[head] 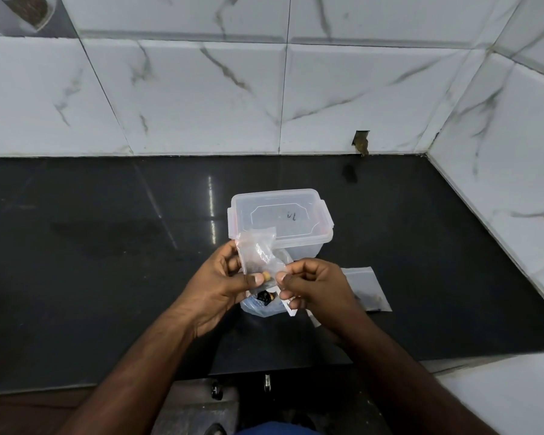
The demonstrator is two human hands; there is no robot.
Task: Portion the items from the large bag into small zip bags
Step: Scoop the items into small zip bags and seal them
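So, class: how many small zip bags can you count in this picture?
2. One small zip bag is held between both hands above the counter; another zip bag lies flat on the counter, right of the hands. More may be hidden.

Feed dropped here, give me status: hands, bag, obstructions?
Both hands, left and right, pinching small zip bag. Large bag beneath. Lidded plastic container behind, not blocking.

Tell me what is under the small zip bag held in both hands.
Below the small zip bag lies the large bag on the counter, with dark items showing inside. Both hands cover most of it.
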